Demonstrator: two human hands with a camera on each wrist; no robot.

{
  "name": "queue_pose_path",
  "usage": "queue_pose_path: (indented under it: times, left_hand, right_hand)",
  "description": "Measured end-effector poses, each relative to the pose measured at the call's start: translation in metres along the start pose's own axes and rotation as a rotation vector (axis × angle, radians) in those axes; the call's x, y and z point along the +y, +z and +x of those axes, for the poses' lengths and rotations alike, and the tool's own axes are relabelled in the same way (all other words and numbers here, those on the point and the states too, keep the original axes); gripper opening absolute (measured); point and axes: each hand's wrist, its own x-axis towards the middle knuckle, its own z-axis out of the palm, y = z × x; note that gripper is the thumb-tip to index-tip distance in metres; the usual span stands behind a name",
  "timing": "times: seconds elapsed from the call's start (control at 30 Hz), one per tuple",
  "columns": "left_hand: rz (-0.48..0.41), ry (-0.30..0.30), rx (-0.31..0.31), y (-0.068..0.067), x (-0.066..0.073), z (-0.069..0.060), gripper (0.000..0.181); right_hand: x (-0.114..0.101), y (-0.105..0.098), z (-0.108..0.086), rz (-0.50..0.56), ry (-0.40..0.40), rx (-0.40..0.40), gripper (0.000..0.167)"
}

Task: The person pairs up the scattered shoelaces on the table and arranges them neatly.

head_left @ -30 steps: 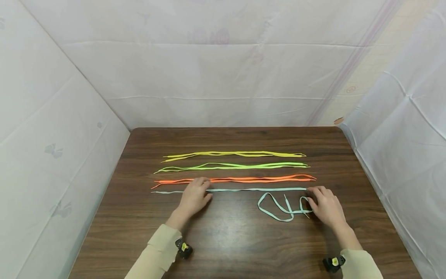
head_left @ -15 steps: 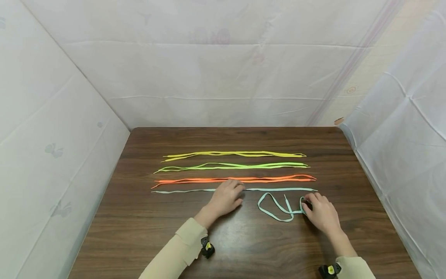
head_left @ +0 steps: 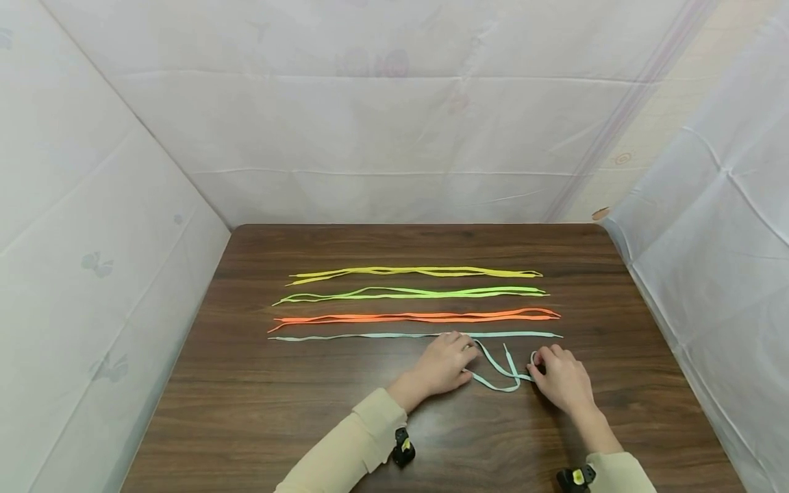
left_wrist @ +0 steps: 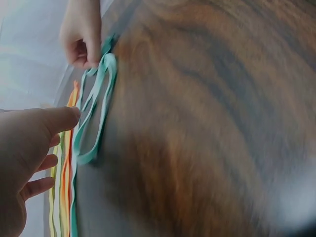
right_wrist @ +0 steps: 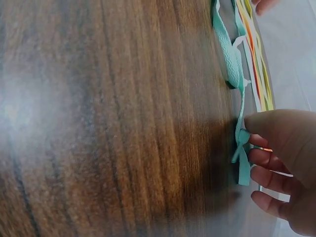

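A mint-green shoelace [head_left: 493, 387] lies loosely looped on the table near its right side. My right hand [head_left: 564, 380] is at its right end, thumb and fingertips pinching the lace [right_wrist: 242, 136] in the right wrist view. Over the left bend of that loop is my left hand [head_left: 445, 363], hiding part of it. Its thumb and fingers are apart with nothing between them in the left wrist view, where the loop [left_wrist: 88, 157] shows beside the thumb. A second mint-green strand [head_left: 382, 335] runs straight across, just beyond both hands.
Behind the mint strand lie an orange shoelace [head_left: 419, 317], a lime-green one [head_left: 419, 295] and a yellow one [head_left: 419, 271], stretched side by side. The brown wooden table [head_left: 259, 418] meets white sheeting [head_left: 394, 137] at the back and both sides.
My left hand has slid rightward along the straight mint strand to the loose loop. The right hand has left that strand's right end and moved slightly down and left onto the looped lace.
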Motion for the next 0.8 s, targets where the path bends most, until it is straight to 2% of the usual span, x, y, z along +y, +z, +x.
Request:
queue_pose_path:
  times: [0.17, 0.37, 0.6, 0.8]
  left_hand:
    - [0.039, 0.029, -0.019, 0.006, 0.012, 0.006, 0.028]
    - [0.055, 0.062, -0.037, 0.013, 0.022, 0.010, 0.029]
    - [0.100, 0.060, -0.064, 0.021, 0.034, 0.013, 0.027]
    - [0.161, 0.050, -0.022, 0.025, 0.039, 0.015, 0.017]
  right_hand:
    - [-0.001, -0.002, 0.002, 0.032, -0.009, -0.023, 0.018]
    - [0.001, -0.001, 0.004, 0.085, -0.017, 0.020, 0.017]
    - [0.004, -0.004, 0.004, 0.118, 0.000, 0.048, 0.018]
    - [0.003, -0.007, 0.006, 0.118, -0.004, 0.099, 0.016]
